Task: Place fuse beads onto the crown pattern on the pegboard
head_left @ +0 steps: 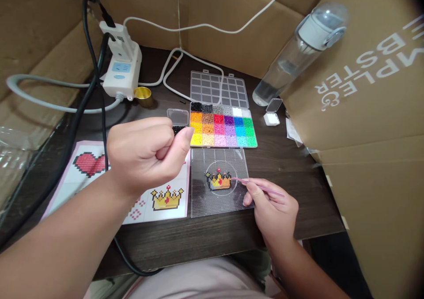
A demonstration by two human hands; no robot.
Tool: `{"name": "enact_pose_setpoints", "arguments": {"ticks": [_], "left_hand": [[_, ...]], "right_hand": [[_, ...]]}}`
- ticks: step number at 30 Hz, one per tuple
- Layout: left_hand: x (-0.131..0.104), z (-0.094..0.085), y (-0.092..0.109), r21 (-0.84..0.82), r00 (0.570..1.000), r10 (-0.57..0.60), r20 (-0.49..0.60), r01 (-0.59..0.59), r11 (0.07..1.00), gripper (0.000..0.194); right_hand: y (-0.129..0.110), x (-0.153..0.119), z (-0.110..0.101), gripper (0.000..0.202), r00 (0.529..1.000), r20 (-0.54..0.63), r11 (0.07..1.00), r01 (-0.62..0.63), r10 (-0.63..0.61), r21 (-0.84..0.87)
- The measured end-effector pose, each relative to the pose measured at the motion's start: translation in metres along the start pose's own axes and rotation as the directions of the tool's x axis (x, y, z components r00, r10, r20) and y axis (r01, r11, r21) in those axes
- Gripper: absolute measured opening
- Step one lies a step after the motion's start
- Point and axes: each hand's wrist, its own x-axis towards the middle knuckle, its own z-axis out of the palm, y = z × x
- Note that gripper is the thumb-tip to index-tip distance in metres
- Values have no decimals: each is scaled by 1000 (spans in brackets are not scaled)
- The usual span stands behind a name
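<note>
My right hand (pixel 273 206) is closed around thin pink tweezers (pixel 265 187). Their tip reaches the right side of a crown made of fuse beads (pixel 219 180), with black, yellow, orange and red beads. The crown lies on a clear pegboard (pixel 202 206) marked with a circle. Raised over the left of the table, my left hand (pixel 145 151) forms a fist with the thumb along its side, and nothing shows in it. Under it lies a pattern sheet (pixel 175 179) with a pixel heart and a crown. Behind the board stands an open bead box (pixel 218 129) with beads sorted by colour.
A small open case of black beads (pixel 179 113) is partly hidden by my fist. A gold cup (pixel 143 96) stands beside a white power strip (pixel 121 69) with cables. At right are a small white bead case (pixel 271 119), a tilted water bottle (pixel 298 51) and cardboard walls (pixel 364 157).
</note>
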Motion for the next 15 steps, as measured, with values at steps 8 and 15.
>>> {"name": "enact_pose_setpoints", "arguments": {"ticks": [8,15], "left_hand": [[1,-1,-3,-10,1000,19,-17,-19,1000,51],[1,0,-3,0,1000,16,-21,-16,1000,51]], "right_hand": [[0,1,0,7,1000,5,1000,4,-4,6],[-1,0,-1,7,1000,2,1000,-3,3,14]]}}
